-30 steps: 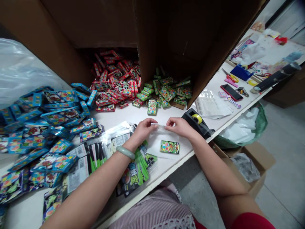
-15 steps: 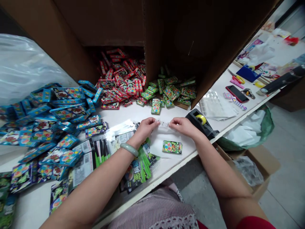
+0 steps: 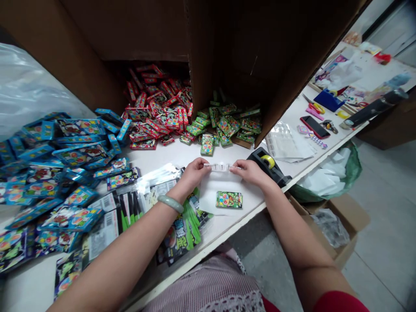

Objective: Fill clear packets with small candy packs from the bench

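My left hand pinches the left end of the far edge of a white label sheet. At the other end of that edge, my right hand pinches it between thumb and finger. A row of small printed labels runs along the raised edge between my hands. The nearer part of the sheet lies on the table, with a small green printed box flat on it. Beyond my hands another green box sits before the green pile. Glossy black-and-green printed bags lie beside my left wrist.
Blue boxes are heaped at left. Red boxes and green boxes spill from tall cartons. A black tape dispenser stands by my right hand. Further right lie label sheets, a phone and scissors.
The sheet's far edge has been drawn straighter between my hands, and its printed row shows more plainly. The whole view has shifted slightly. The green box still lies on the sheet.
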Demonstrator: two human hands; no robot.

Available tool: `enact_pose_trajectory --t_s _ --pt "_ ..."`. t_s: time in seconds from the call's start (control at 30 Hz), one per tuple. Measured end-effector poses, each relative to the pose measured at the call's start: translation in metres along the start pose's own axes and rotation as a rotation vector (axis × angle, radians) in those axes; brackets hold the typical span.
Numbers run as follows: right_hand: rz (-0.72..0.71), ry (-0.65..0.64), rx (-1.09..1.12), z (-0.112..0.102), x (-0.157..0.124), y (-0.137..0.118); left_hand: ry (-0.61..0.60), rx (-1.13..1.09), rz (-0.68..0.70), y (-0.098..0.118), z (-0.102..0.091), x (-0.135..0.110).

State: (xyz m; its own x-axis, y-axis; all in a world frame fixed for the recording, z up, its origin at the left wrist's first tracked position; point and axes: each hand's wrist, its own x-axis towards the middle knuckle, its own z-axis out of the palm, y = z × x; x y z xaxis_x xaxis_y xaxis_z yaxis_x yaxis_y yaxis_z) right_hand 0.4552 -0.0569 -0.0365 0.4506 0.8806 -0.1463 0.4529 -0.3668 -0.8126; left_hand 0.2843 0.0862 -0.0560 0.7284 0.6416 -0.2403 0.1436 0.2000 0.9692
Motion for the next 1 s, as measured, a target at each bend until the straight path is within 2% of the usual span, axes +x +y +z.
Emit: enact_pose_trajectory --t_s 0.17,0.3,0.43,0.53,0.6,0.7,0.77,0.83,0.9,1.0 --pt "0.036 0.031 0.022 -0.001 -0.002 -0.001 0.021 0.050 0.014 -0.004 -0.002 0.001" --pt "0.068 0.008 0.028 -0.001 -0.001 0.001 0.035 0.131 0.045 -0.008 -0.001 0.005" --pt "0.040 0.011 -0.132 0.000 -0.002 0.008 0.100 0.252 0.110 -0.007 0.008 0.006" --pt "-0.022 0.061 -0.294 -0.004 -0.008 0.012 0.145 0.334 0.202 0.007 0.009 -0.005" --pt "-0.089 0.172 -0.426 -0.008 -0.013 0.008 0.149 0.374 0.274 0.019 -0.003 -0.022" --pt "-0.270 0.337 -0.496 -0.005 -0.018 -0.014 0.191 0.457 0.407 0.030 -0.043 -0.063" --pt "-0.384 0.268 -0.404 0.011 -0.020 -0.039 0.343 0.551 0.443 0.029 -0.075 -0.098" --pt "-0.450 0.044 -0.299 0.038 -0.020 -0.068 0.480 0.687 0.399 0.020 -0.101 -0.133" --pt "-0.426 -0.163 -0.290 0.072 -0.017 -0.095 0.464 0.847 0.342 0.008 -0.112 -0.164" --pt "-0.281 -0.281 -0.375 0.118 -0.009 -0.117 0.400 1.068 0.239 -0.009 -0.106 -0.192"
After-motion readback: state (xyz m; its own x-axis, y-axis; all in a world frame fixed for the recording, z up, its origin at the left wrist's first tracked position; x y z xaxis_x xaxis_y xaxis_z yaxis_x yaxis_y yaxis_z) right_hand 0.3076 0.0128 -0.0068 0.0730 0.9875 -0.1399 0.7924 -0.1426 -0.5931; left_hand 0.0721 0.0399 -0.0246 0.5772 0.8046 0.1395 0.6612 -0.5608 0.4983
